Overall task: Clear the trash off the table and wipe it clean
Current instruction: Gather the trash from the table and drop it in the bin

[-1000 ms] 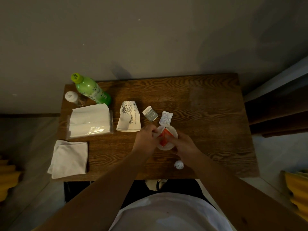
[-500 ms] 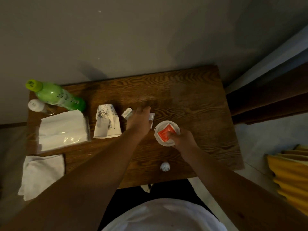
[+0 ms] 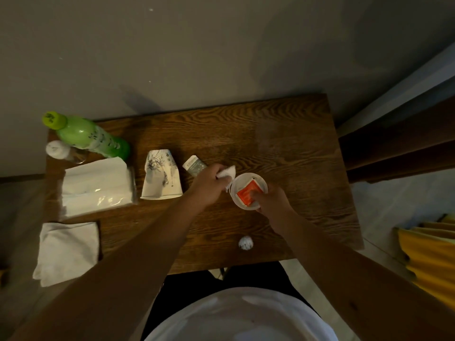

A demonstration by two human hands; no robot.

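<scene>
Table (image 3: pixel 283 134): dark wood-grain top, set against a grey wall; you stand at its near edge.
Left hand (image 3: pixel 209 184): your fingers are curled round a small white packet (image 3: pixel 227 173), pinching it just off the far-left rim of the cup.
Right hand (image 3: pixel 269 195): your fingers grip the near-right side of the white cup (image 3: pixel 248 190), with the fingertips over the rim and touching the orange packet.
Orange packet (image 3: pixel 246 196): lies inside the white cup, tilted against its wall.
Grey-green sachet (image 3: pixel 194 166): flat on the table, just beside your left hand on its far-left side; partly hidden by the hand.
Flattened paper cup (image 3: pixel 161 179): white with dark ink print, lying on its side between the tissue pack and your left hand.
Crumpled ball (image 3: pixel 245 243): small, whitish, alone near the table's near edge; material cannot be told.
Tissue pack (image 3: pixel 97 187): white tissues in clear wrap, left part of the table.
White cloth (image 3: pixel 67 251): folded, at the near-left corner, overhanging the edge.
Green bottle (image 3: pixel 86 136): lime cap, standing at the far-left corner.
Small clear bottle (image 3: pixel 64 151): white cap, touching or just beside the green bottle.
</scene>
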